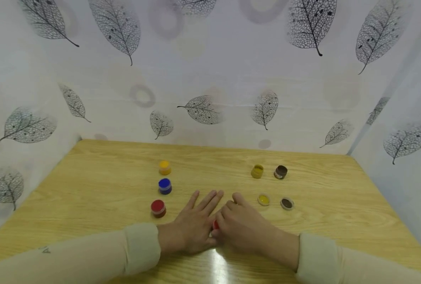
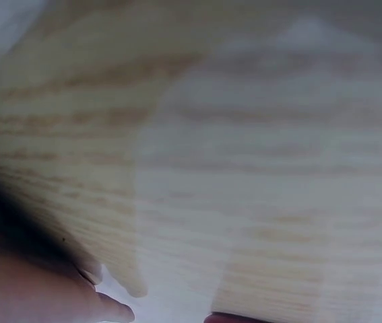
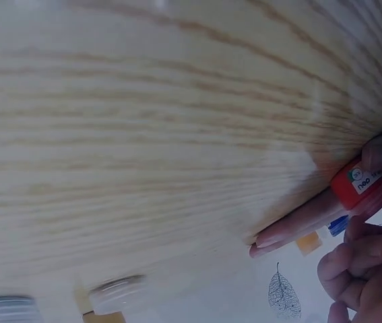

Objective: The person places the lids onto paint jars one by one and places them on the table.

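Between my two hands is a small red paint jar [image 1: 215, 225], mostly hidden in the head view; its white label shows in the right wrist view. My left hand [image 1: 196, 227] holds the jar at its thumb side, with the other fingers stretched out over the table. My right hand [image 1: 244, 225] grips the same jar from the right with curled fingers. Beyond the left hand stand a dark red jar [image 1: 158, 208], a blue jar [image 1: 165, 186] and an orange-yellow jar [image 1: 165, 168], all with lids on.
On the right, an uncovered mustard-yellow jar [image 1: 257, 171] and an uncovered dark brown jar [image 1: 280, 172] stand towards the back. A yellow-stained lid [image 1: 263, 200] and a brown-stained lid [image 1: 287, 203] lie nearer. A leaf-patterned curtain [image 1: 231, 79] surrounds the wooden table [image 1: 89, 189].
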The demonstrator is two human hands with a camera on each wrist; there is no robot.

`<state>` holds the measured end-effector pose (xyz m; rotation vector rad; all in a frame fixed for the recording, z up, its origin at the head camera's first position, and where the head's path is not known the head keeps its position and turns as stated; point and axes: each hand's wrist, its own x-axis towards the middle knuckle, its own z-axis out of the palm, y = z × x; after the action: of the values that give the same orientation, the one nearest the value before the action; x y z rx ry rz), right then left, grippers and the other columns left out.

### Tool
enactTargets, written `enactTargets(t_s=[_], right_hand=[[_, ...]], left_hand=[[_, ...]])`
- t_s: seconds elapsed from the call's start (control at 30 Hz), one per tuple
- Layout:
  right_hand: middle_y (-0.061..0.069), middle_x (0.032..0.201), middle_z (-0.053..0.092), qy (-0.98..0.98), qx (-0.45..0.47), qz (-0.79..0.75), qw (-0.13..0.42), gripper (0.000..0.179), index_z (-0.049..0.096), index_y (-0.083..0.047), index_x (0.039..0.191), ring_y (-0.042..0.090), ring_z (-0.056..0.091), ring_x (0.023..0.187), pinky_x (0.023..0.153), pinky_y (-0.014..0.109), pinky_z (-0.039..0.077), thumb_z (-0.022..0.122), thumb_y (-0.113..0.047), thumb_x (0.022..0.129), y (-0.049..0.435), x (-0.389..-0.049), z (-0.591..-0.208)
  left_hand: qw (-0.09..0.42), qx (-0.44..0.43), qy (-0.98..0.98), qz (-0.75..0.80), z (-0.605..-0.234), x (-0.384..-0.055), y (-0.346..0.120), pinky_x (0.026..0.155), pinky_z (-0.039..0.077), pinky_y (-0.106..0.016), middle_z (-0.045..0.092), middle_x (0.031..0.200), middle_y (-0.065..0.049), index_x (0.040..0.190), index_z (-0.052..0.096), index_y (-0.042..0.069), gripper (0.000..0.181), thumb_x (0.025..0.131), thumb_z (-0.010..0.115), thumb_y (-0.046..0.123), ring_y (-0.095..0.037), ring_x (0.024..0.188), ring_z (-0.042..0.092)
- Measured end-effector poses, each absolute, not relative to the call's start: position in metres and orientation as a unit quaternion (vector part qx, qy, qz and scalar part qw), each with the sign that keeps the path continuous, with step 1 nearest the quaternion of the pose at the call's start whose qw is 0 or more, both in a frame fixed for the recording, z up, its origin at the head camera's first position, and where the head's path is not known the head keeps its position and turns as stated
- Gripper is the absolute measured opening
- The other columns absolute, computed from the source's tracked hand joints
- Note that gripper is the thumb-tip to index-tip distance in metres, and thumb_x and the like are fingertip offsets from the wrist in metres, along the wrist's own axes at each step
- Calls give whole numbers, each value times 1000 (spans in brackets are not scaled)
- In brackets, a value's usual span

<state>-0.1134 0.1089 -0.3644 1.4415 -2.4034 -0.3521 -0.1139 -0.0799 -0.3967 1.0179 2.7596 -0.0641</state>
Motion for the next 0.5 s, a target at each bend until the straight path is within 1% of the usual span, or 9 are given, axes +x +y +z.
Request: enactTargets(t_s=[0.13, 0.17, 0.27, 0.37, 0.43, 0.5], right_hand=[[-4, 72, 64, -843, 500, -123, 155, 39, 65, -16, 80, 15, 63, 71, 91, 44, 46, 56, -50, 97, 107, -113, -364], [-3, 74, 66, -844, 500, -123, 151, 40, 66, -16, 81, 15, 64, 72, 92, 45, 47, 55, -50, 98, 107, -114, -364], [-2, 78, 69, -845, 500, -134, 132, 43, 68, -16, 83, 17, 66, 75, 88, 42, 49, 50, -53, 100, 108, -118, -360], [-5, 83, 69, -834, 514, -161, 116, 48, 67, -20, 89, 16, 62, 77, 83, 38, 48, 44, -61, 99, 113, -125, -356], [-7, 84, 66, -819, 532, -178, 119, 49, 65, -23, 93, 15, 56, 76, 77, 35, 45, 40, -66, 98, 117, -130, -355], [-8, 89, 65, -799, 556, -189, 130, 48, 62, -24, 97, 14, 54, 80, 77, 33, 45, 38, -66, 98, 120, -134, -355]], left_hand=[[100, 347, 932, -17, -395, -114, -81, 123, 9, -59, -1, 169, -9, 161, 20, 24, 76, 99, 36, 64, -26, 156, 2], [99, 348, 932, -14, -395, -114, -81, 123, 10, -60, 0, 169, -9, 161, 20, 24, 76, 99, 36, 63, -27, 156, 2], [96, 350, 932, -2, -398, -115, -82, 122, 8, -61, 0, 169, -10, 161, 20, 23, 77, 99, 34, 66, -27, 156, 2], [94, 350, 932, 16, -404, -116, -81, 122, 5, -61, -1, 169, -9, 161, 19, 24, 80, 98, 20, 72, -27, 156, 0], [90, 347, 933, 27, -407, -116, -81, 123, 3, -60, -2, 169, -7, 161, 20, 23, 84, 95, 11, 76, -26, 156, -2], [92, 344, 934, 31, -406, -116, -81, 123, 3, -60, -3, 169, -6, 160, 22, 23, 86, 95, 6, 77, -25, 156, -2]])
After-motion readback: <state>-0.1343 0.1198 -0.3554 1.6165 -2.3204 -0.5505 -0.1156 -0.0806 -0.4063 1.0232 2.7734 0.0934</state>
